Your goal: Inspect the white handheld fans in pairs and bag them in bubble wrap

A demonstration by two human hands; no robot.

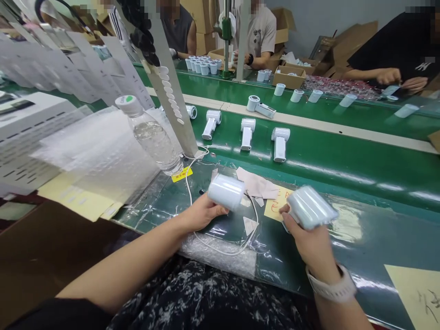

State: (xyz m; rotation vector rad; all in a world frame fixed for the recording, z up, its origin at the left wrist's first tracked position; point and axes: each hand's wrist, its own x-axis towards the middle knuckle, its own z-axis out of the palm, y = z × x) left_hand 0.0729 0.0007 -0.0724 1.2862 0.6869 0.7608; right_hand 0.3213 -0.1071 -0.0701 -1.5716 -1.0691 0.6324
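Over the green tabletop [364, 256], the left hand [201, 213] holds one white tube [227, 192], and the right hand [309, 243] holds another

Each tube is up in the air over the tabletop, and the two are well apart. The left tube lies on its side. Its long side runs from left to right, and its right end dips a little. The left grip is narrow and holds the tube from below with bent fingers. A second white tube [311, 207] sits in the right grip, which is narrow too and curls around it. This tube also lies on its side, with its long side going to the right and tipping a little toward the person.

One white cord [194, 206] loops near the left hand. One pink sheet [256, 183] and one yellow note [278, 204] lie between the hands and a little farther off. One strip of bubble wrap [216, 254] lies below them. A white watch [332, 284] sits on the right wrist.

Past them, three white T-shaped devices [247, 133] stand on a green belt [343, 169], with their handles pointing at the person. One water bottle [151, 137] lies to the left.
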